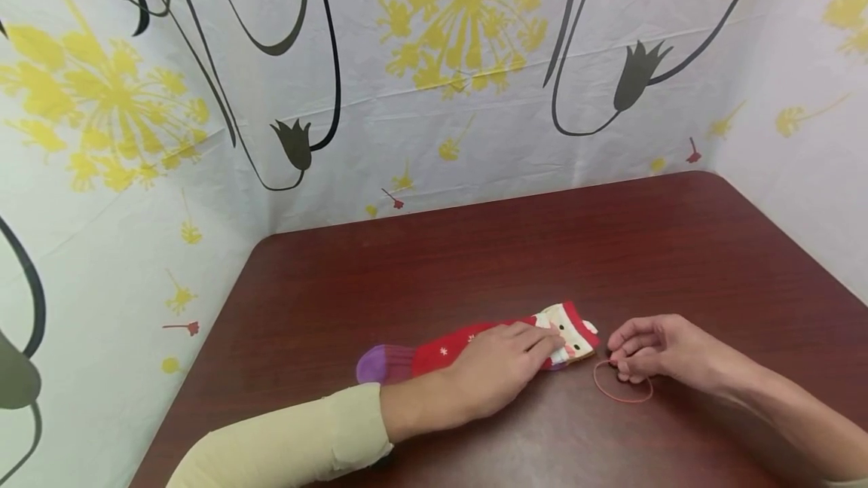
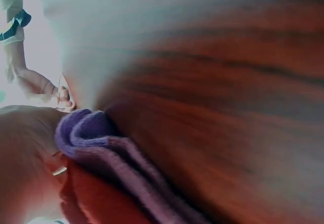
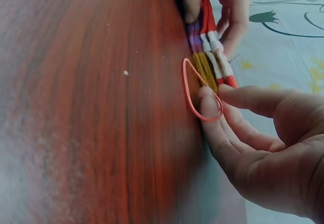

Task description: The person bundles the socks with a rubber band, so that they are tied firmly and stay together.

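Observation:
A red sock [image 1: 441,352] with a Santa face on its cuff lies folded together with a purple sock [image 1: 375,366], whose mustard cuff [image 3: 205,72] shows in the right wrist view. My left hand [image 1: 495,367] lies across the pair and holds it, thumb low on the near side and fingers over the top. Just past the cuff end, my right hand [image 1: 654,352] pinches a thin red elastic loop [image 1: 624,401] between thumb and fingertips. In the right wrist view the loop [image 3: 186,90] hangs out beside the cuffs.
The socks lie on a dark red wooden table [image 1: 407,269]. Around its far and side edges hangs a white sheet [image 1: 353,172] printed with yellow and grey flowers. A pale sleeve [image 1: 291,435] covers the left forearm.

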`<state>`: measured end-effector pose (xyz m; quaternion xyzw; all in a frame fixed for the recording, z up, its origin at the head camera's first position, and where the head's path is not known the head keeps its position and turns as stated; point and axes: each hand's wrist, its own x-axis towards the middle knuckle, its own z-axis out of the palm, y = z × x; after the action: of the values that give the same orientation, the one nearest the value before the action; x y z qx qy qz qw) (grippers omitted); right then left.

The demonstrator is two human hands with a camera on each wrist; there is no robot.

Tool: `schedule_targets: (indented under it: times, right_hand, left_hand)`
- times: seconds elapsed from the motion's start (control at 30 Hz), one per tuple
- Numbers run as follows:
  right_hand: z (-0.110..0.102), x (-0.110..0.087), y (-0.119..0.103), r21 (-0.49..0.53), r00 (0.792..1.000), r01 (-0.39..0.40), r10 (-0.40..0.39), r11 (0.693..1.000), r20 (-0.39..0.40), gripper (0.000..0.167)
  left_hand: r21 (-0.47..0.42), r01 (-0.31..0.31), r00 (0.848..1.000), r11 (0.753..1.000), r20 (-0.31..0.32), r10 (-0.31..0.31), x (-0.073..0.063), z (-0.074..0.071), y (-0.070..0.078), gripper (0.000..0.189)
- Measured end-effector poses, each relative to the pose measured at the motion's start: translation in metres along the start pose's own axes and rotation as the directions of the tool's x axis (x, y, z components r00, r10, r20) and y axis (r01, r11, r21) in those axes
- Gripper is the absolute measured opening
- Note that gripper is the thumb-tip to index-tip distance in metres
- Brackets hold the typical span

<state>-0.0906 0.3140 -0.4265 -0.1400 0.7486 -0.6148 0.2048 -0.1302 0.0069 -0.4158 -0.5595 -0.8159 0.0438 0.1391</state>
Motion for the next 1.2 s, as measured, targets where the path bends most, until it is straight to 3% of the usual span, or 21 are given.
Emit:
schedule_targets:
  times: [0.1, 0.2, 0.37, 0.57, 0.63, 0.73, 0.9, 1.2]
  right_hand:
    - [-0.002, 0.000, 0.001, 0.046, 0.997, 0.000, -0.003, 0.999, 0.078, 0.027]
    - [-0.002, -0.001, 0.001, 0.090, 0.992, -0.020, 0.008, 0.996, 0.123, 0.028]
    - [-0.002, -0.001, -0.001, 0.184, 0.979, -0.083, 0.046, 0.979, 0.200, 0.029]
    - [-0.007, 0.001, -0.005, 0.428, 0.949, -0.159, 0.017, 0.890, 0.316, 0.021]
    - [-0.008, 0.001, -0.003, 0.498, 0.942, -0.145, -0.035, 0.855, 0.334, 0.022]
    - [-0.008, 0.003, 0.000, 0.553, 0.932, -0.097, -0.120, 0.828, 0.342, 0.026]
    - [-0.006, 0.004, 0.003, 0.533, 0.939, -0.042, -0.150, 0.845, 0.311, 0.028]
    - [-0.002, 0.005, -0.002, 0.378, 0.980, -0.050, -0.027, 0.924, 0.195, 0.022]
  left_hand:
    - [0.039, 0.000, 0.999, 0.999, 0.051, -0.002, 0.001, -0.004, 0.003, 0.057]
    - [0.087, -0.002, 0.998, 0.996, 0.055, -0.003, 0.003, -0.004, 0.006, 0.057]
    - [0.118, 0.015, 0.999, 0.993, -0.038, -0.011, 0.008, 0.000, 0.006, 0.042]
    - [0.121, 0.042, 0.987, 0.992, -0.158, -0.023, 0.012, 0.009, 0.002, 0.026]
    - [0.106, 0.052, 0.985, 0.993, -0.171, -0.034, 0.012, 0.011, 0.002, 0.025]
    - [0.068, 0.059, 0.981, 0.996, -0.186, -0.045, 0.012, 0.013, 0.001, 0.028]
    - [0.031, 0.040, 0.982, 0.999, -0.187, -0.033, 0.009, 0.014, -0.001, 0.032]
    - [-0.026, 0.020, 0.978, 0.999, -0.209, -0.025, 0.006, 0.016, -0.005, 0.033]
